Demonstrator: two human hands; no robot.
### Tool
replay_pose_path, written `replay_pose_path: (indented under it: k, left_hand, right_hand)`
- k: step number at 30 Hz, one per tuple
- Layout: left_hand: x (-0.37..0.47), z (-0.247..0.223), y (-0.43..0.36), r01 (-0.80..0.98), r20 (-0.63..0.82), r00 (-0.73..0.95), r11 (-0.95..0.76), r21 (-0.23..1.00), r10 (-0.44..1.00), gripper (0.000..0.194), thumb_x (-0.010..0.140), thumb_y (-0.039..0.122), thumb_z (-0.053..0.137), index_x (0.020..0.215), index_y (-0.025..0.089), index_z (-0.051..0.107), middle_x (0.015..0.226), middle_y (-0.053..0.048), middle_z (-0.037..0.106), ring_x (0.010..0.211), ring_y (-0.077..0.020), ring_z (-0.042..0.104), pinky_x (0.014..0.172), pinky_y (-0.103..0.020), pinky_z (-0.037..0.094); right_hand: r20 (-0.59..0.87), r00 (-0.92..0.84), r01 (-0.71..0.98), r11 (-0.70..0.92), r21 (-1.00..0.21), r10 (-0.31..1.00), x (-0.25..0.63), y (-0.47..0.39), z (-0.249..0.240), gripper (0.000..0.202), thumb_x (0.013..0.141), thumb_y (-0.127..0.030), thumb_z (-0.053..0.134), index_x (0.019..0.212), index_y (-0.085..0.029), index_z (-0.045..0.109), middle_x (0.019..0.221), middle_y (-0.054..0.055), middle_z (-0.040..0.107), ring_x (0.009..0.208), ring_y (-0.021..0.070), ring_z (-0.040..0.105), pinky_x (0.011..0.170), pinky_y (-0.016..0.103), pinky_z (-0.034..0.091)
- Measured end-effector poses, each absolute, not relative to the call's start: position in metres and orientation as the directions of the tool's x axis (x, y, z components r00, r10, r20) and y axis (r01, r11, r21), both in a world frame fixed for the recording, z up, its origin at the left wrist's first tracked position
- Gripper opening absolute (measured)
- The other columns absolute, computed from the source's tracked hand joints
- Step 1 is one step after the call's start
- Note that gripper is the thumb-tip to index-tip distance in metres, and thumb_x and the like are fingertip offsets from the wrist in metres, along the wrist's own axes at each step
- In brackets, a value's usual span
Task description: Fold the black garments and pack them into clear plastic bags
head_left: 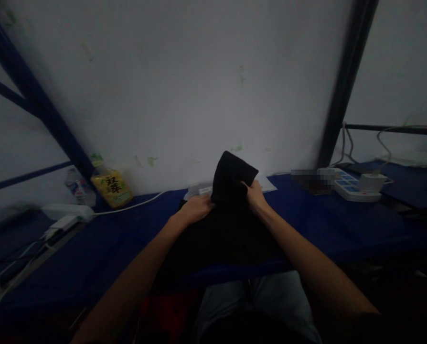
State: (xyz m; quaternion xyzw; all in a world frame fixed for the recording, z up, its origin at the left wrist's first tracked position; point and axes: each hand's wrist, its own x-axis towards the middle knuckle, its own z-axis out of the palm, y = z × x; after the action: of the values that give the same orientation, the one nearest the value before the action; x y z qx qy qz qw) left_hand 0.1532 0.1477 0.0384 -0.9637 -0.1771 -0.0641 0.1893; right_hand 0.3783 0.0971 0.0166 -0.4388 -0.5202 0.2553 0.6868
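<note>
Head camera view shows a dim blue worktop (pixel 306 217) against a white wall (pixel 185 81) marked with greenish scuffs, with a black cloth (pixel 231 222) at its middle. Directly behind the cloth, and partly hidden by it, lie some white papers (pixel 270 183). To the cloth's left, well apart, stand a yellow-labelled plastic bottle (pixel 112 187) and a clear bottle (pixel 79 190); a white cable (pixel 139 208) runs from near the cloth to a white plug block (pixel 66 222) farther left. To the cloth's right sits a white power strip (pixel 355 187) with blue panels and a boxy charger (pixel 372 182) on it; a pixelated patch beside it hides whatever lies there. The cloth is plain, matte and limp, spread low toward the near edge, with a blunt-cornered flap raised at its far end. Its weave is too dark to make out. The left hand (pixel 198 209) has its fingers closed on the cloth's left edge, and the right hand (pixel 257 197) grips the raised flap's right side.
</note>
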Motion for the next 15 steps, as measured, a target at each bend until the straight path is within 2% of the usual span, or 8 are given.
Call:
replay_pose_path:
  k: [1, 3, 6, 8, 11, 15]
  left_hand:
    - [0.148, 0.036, 0.142, 0.334, 0.145, 0.942, -0.863, -0.379, 0.302, 0.038, 0.088, 0.017, 0.049, 0.125, 0.023, 0.058, 0.110, -0.006, 0.064, 0.099, -0.0199, 0.058, 0.084, -0.030, 0.044]
    - [0.141, 0.033, 0.132, 0.322, 0.097, 0.946, -0.871, -0.370, 0.309, 0.037, 0.085, 0.015, 0.050, 0.118, 0.025, 0.063, 0.101, -0.004, 0.066, 0.096, -0.0197, 0.059, 0.081, -0.029, 0.044]
    - [0.138, 0.032, 0.123, 0.337, 0.113, 0.941, -0.908, -0.248, 0.319, 0.032, 0.080, 0.016, 0.051, 0.105, 0.027, 0.069, 0.093, -0.001, 0.066, 0.089, -0.0179, 0.060, 0.073, -0.027, 0.043]
    - [0.137, 0.031, 0.120, 0.347, 0.144, 0.934, -0.923, -0.163, 0.326, 0.031, 0.077, 0.015, 0.051, 0.099, 0.027, 0.070, 0.090, 0.000, 0.066, 0.086, -0.0171, 0.060, 0.071, -0.027, 0.043]
    - [0.138, 0.032, 0.114, 0.347, 0.166, 0.930, -0.932, -0.101, 0.329, 0.030, 0.075, 0.015, 0.052, 0.096, 0.026, 0.071, 0.088, -0.001, 0.066, 0.086, -0.0180, 0.060, 0.075, -0.028, 0.044]
    - [0.145, 0.038, 0.098, 0.284, 0.205, 0.942, -0.956, -0.071, 0.265, 0.047, 0.073, 0.016, 0.054, 0.118, 0.027, 0.062, 0.111, -0.004, 0.063, 0.102, -0.0225, 0.056, 0.087, -0.033, 0.044]
  right_hand:
    - [0.456, 0.418, 0.170, 0.425, -0.889, 0.786, 0.385, 0.098, 0.019, 0.037, 0.076, -0.045, 0.055, 0.083, -0.011, 0.068, 0.081, 0.008, 0.070, 0.077, 0.0233, 0.064, 0.066, 0.030, 0.048]
    - [0.421, 0.544, 0.347, 0.263, -0.900, 0.725, 0.397, 0.096, 0.022, 0.037, 0.076, -0.044, 0.055, 0.079, -0.010, 0.069, 0.077, 0.012, 0.070, 0.076, 0.0261, 0.065, 0.065, 0.031, 0.047]
    - [0.463, 0.601, 0.572, 0.053, -0.818, 0.651, 0.412, 0.092, 0.026, 0.035, 0.079, -0.041, 0.054, 0.084, -0.010, 0.070, 0.083, 0.016, 0.071, 0.083, 0.0289, 0.066, 0.069, 0.031, 0.046]
    - [0.507, 0.587, 0.668, -0.023, -0.744, 0.631, 0.417, 0.091, 0.025, 0.035, 0.082, -0.040, 0.052, 0.092, -0.011, 0.070, 0.089, 0.017, 0.071, 0.085, 0.0288, 0.066, 0.071, 0.031, 0.045]
    - [0.564, 0.507, 0.791, -0.092, -0.605, 0.651, 0.415, 0.089, 0.022, 0.035, 0.085, -0.040, 0.051, 0.100, -0.012, 0.067, 0.089, 0.016, 0.071, 0.082, 0.0275, 0.066, 0.070, 0.031, 0.044]
    - [0.590, 0.304, 0.917, -0.061, -0.395, 0.748, 0.398, 0.085, 0.019, 0.030, 0.086, -0.037, 0.054, 0.105, -0.015, 0.062, 0.091, 0.014, 0.071, 0.081, 0.0254, 0.066, 0.068, 0.030, 0.042]
